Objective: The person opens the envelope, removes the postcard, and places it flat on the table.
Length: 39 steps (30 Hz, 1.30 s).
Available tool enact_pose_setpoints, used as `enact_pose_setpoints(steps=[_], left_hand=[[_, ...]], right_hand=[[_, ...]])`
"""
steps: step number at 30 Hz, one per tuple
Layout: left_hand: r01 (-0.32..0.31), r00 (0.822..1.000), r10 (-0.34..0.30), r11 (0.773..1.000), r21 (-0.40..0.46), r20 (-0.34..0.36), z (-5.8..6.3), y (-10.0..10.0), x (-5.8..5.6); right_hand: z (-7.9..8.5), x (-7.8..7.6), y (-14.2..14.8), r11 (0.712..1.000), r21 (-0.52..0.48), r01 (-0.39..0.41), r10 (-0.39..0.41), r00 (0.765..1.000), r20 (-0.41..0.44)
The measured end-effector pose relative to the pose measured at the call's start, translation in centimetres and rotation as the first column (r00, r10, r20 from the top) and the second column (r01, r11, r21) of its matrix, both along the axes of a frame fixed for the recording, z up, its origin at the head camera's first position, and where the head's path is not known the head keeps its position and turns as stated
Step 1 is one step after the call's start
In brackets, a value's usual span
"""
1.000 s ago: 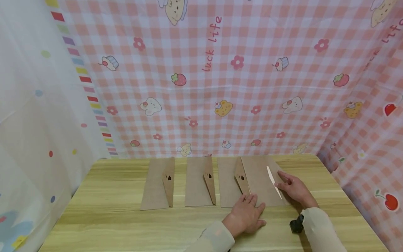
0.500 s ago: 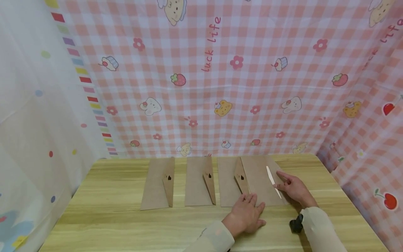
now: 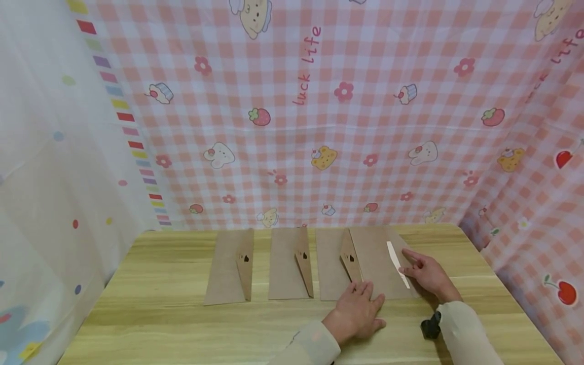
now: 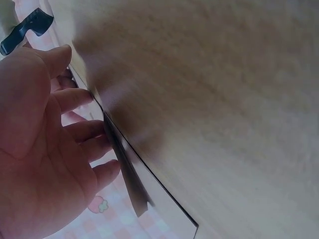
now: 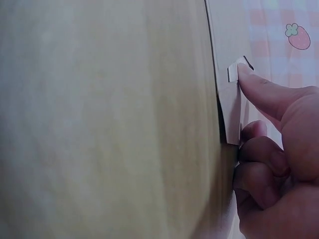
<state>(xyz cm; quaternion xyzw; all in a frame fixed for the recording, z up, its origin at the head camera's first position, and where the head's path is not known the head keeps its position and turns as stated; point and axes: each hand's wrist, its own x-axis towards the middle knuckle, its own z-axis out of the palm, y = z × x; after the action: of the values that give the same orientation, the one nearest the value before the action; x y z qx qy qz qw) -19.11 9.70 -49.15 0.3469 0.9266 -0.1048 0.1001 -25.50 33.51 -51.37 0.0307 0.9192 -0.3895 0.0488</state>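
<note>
A brown paper envelope (image 3: 371,263) lies at the right of a row, its flap spread out to the right. Along that flap runs a white strip (image 3: 393,256). My left hand (image 3: 356,309) lies palm down with fingers spread, fingertips on the near edge where this envelope meets a neighbouring envelope (image 3: 327,263). My right hand (image 3: 429,276) rests on the flap. Its index finger stretches along the flap's outer side, and the thumb (image 5: 264,92) touches the white strip. In the right wrist view the other fingers are bent beside the flap.
Two more brown envelopes lie to the left, one at the far left (image 3: 223,268) and one in the middle (image 3: 283,268), with partly raised flaps bearing dark prints. They rest on a wood-grain table (image 3: 182,334). Behind hangs a pink checked cloth (image 3: 274,137).
</note>
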Motion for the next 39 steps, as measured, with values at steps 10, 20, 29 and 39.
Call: enact_pose_setpoints(steps=[10, 20, 29, 39], left_hand=[[-0.004, 1.0, 0.004, 1.0, 0.001, -0.005, -0.36, -0.05, 0.19], [0.004, 1.0, -0.004, 1.0, -0.013, -0.017, -0.5, 0.0, 0.07], [0.003, 1.0, -0.003, 1.0, -0.01, -0.007, -0.49, -0.02, 0.0], [0.004, 1.0, -0.004, 1.0, 0.003, -0.003, -0.4, -0.05, 0.0]], right_hand=[[-0.09, 0.33, -0.13, 0.999, 0.028, 0.02, -0.018, 0.998, -0.055], [-0.16, 0.05, 0.32, 0.995, -0.065, -0.077, 0.07, 0.992, -0.109], [-0.24, -0.02, 0.38, 0.989, -0.084, -0.125, 0.118, 0.99, -0.08], [0.0, 0.06, 0.33, 0.985, -0.151, -0.089, 0.09, 0.996, 0.0]])
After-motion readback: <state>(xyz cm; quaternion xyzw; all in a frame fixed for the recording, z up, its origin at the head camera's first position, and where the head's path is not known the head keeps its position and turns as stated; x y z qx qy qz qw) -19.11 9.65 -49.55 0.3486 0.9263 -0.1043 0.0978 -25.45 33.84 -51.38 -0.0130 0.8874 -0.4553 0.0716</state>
